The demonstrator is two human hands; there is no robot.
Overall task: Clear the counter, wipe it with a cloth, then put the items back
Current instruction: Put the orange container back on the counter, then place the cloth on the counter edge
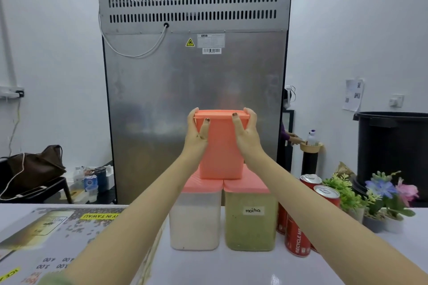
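At the far edge of the counter (231,266), near its middle, two clear tubs with coral lids stood side by side and touching: the left tub (195,222) held a white powder, and the right tub (251,227) held a greenish powder and bore a label reading "mocha". An opaque coral container (221,150) stood upright over the seam between their lids, its base at lid level; whether it rested on them or hung just clear could not be told. The left hand (198,133) gripped its left side and the right hand (246,133) its right side, thumbs on the near face and fingers wrapped round the rim of its lid. Red cans (297,238) stood just beside the right tub, with potted flowers (391,203) further toward the right edge. A printed menu sheet (58,231) lay flat toward the left edge.
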